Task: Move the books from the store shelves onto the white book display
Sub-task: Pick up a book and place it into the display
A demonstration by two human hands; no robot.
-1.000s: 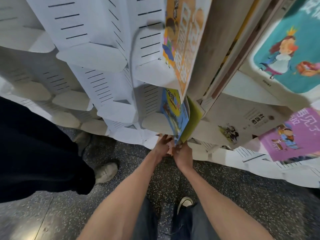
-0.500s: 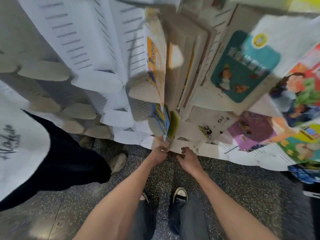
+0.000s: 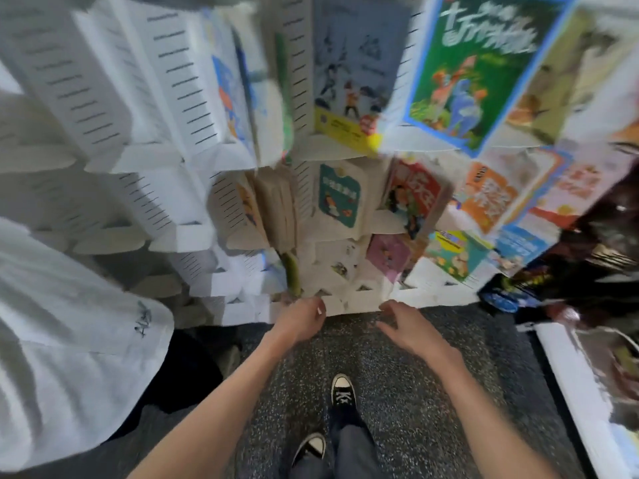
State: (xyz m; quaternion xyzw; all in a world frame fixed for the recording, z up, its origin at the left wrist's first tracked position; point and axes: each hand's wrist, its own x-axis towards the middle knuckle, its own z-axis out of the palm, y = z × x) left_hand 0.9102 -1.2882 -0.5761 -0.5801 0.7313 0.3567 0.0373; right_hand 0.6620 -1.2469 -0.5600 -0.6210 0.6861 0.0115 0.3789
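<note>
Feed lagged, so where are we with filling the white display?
Done: the white display carries many books on its right side, like the green-covered book. In hand: nothing; left hand and right hand hold nothing near its base. Left: the slotted pockets on the left look unfilled.

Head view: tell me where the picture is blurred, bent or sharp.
Head view: motion blur smears the white book display and most covers, worst at the right edge; the wide lens bows the shelves inward toward the top; the speckled floor, black sneaker, left hand and right hand stay fairly sharp; lighting is even, no glare.
</note>
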